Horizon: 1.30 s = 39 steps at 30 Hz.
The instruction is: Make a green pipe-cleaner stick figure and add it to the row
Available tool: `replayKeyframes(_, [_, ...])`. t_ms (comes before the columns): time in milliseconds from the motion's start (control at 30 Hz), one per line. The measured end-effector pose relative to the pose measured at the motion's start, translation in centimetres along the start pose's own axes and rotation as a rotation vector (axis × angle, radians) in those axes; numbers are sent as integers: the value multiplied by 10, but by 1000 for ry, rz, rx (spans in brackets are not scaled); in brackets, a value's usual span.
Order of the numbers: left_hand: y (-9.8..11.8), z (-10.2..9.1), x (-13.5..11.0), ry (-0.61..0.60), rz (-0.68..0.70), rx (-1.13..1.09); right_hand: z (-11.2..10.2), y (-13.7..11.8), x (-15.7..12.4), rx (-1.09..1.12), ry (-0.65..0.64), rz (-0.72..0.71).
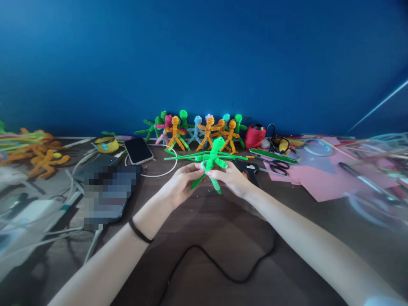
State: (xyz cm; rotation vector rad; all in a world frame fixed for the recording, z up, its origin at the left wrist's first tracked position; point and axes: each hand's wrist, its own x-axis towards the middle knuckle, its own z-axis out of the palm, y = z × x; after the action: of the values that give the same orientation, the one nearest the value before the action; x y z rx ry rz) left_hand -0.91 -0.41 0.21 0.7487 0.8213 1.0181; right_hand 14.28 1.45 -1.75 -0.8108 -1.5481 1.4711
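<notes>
Both hands hold a bright green pipe-cleaner figure (217, 146) above the middle of the dark table. My left hand (184, 183) pinches its lower left side, by one leg. The fingers of my right hand (232, 178) close on its other side, with the thumb against the body. The figure leans to the right, head up, and one leg hangs down between the hands. Green pipe-cleaner stems (178, 157) lie just behind it. Beyond them a group of finished-looking figures, among them an orange pipe-cleaner figure (175, 131), stands against the wall.
Left are a phone (139, 151), a pixelated dark device (111, 191), white cables and orange pipe-cleaner pieces (47, 163). To the right lie a black glue gun (250, 170), scissors (279, 167), a red spool (255, 136) and pink paper (318, 182). A black cord (219, 272) curves across the front.
</notes>
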Motion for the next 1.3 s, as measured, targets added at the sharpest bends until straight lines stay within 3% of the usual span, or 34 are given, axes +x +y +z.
replayKeyframes(367, [0,5,-5,-19,59,31,7,-12,-1,-76,85,-132])
replayKeyframes(700, [3,4,-5,-12,40,60,8,-6,-3,-64,52,-84])
replayKeyframes(967, [-1,4,-4,60,134,138,8,0,0,-116,93,-200])
replayKeyframes(1300, [3,-1,-3,20,71,101,6,-2,2,-139,83,-233])
